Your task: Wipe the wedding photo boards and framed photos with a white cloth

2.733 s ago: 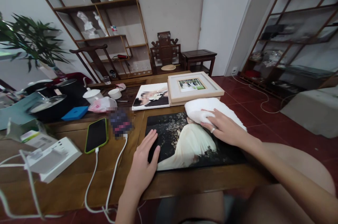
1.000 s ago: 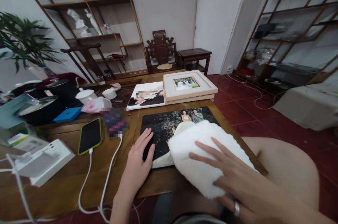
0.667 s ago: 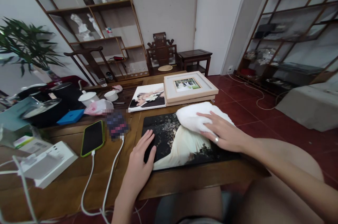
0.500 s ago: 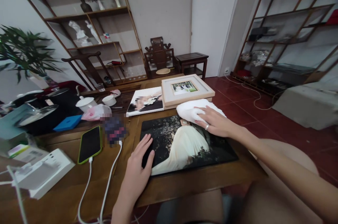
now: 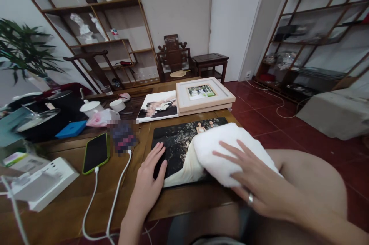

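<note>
A large glossy photo print of a couple, with a long pale gown on a dark ground, lies flat on the wooden table. My left hand rests on its left edge, fingers stretched out, holding nothing. A thick white towel covers the print's right part and hangs over toward my knee. My right hand, with a ring on one finger, has hold of the towel from above, fingers spread across it. The towel hides the print's right side and lower right corner.
Behind the print lie a smaller photo panel and stacked light wood frames. Left are a phone on a white cable, a blurred dark item, a white box, a blue box, pots and cups. My knee is at right.
My right hand and the towel have come from the print's far right edge toward me, uncovering the couple's heads. My left hand keeps its place on the print.
</note>
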### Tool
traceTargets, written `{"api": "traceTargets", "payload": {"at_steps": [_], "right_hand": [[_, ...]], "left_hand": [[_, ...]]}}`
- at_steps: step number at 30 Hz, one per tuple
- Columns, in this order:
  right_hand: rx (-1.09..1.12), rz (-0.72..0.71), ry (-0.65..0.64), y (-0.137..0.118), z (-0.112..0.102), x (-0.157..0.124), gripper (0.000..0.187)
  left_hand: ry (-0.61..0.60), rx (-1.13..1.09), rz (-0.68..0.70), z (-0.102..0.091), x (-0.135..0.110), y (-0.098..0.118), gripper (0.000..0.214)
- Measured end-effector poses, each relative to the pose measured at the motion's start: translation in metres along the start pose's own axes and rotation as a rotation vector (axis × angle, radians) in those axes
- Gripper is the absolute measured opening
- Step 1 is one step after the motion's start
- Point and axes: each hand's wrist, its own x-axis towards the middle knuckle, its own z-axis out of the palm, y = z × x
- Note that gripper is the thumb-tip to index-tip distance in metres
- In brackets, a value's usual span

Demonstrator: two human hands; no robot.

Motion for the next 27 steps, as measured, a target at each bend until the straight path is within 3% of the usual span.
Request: {"api": "traceTargets", "payload": {"at_steps": [3,6,21,27], "right_hand": [[0.042,-0.068,-0.002,-0.023,0.001,-0.013,0.015],[0.066,-0.073,-0.029,-0.028,-0.002,-0.012,0.015],[-0.01,0.109,-0.011,0.05,0.002,0.081,0.037],[-0.03,0.145,-0.025,0.046,0.005,0.086,0.036]], "left_hand": [[-0.001,-0.006,-0.002,0.0,0.0,-0.001,0.04],[0.0,-0.013,-0.004,0.0,0.001,-0.001,0.04],[-0.008,-0.026,-0.019,0.001,-0.001,0.0,0.041],[-0.015,-0.033,-0.027,0.001,-0.001,-0.001,0.04]]}}
